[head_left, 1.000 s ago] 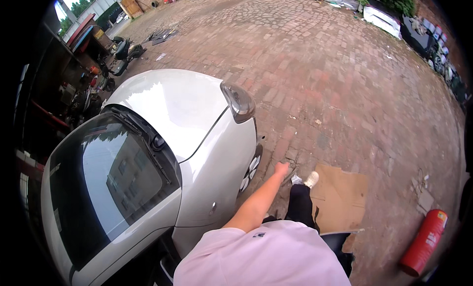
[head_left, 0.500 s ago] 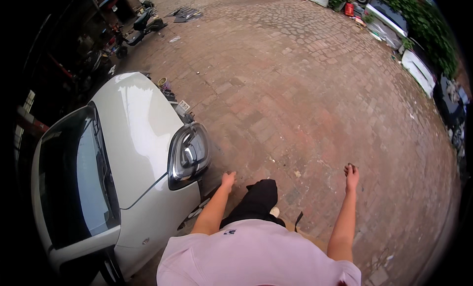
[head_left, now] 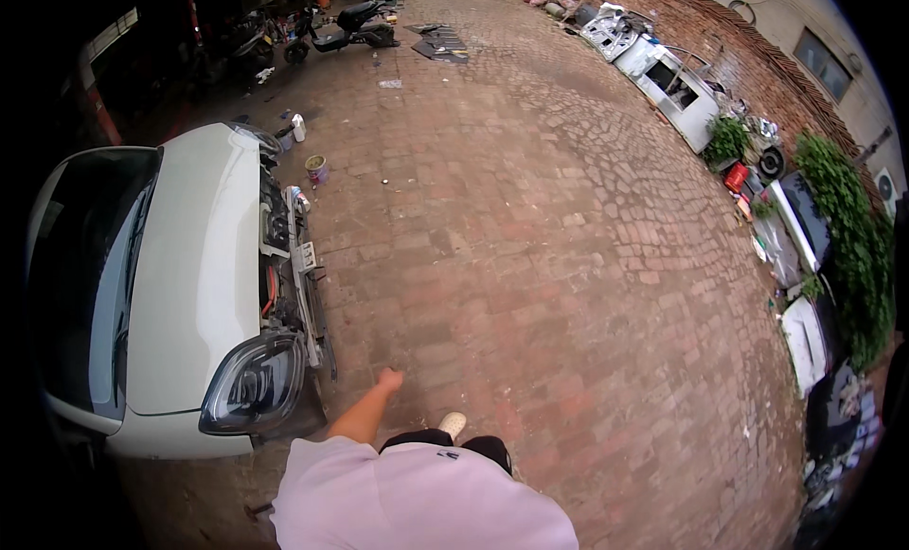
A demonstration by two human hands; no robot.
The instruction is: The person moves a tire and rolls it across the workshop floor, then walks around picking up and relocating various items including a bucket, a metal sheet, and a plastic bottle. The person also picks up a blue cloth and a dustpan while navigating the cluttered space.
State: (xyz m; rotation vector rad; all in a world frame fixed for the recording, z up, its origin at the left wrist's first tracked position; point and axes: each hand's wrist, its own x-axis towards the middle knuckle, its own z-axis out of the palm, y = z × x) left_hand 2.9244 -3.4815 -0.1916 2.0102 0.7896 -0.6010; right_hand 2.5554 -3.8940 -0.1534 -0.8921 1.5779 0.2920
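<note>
My left hand point(head_left: 390, 378) hangs low ahead of me, its fingers curled in, and nothing shows sticking out of it. It is apart from everything. Nearest to it, on the left, is the front of a white car point(head_left: 175, 285). The car's clear-and-black headlight point(head_left: 254, 384) faces me, and its front end is bare of a bumper cover, with a metal beam point(head_left: 303, 304) exposed. My right hand is out of the picture. Below my pink shirt, one light-coloured shoe point(head_left: 454, 423) shows on the brick paving.
A small bucket point(head_left: 316, 168) and a white bottle point(head_left: 298, 127) stand past the car's nose. Farther off are a black scooter point(head_left: 350, 25) and flat dark panels point(head_left: 439, 46). Car doors point(head_left: 677, 91), a white body panel point(head_left: 805, 346) and leafy plants point(head_left: 843, 238) line the right edge.
My view has swung, bringing the car's exposed front and the right-hand wall into sight. I have moved along past the headlight. My right hand has left the picture.
</note>
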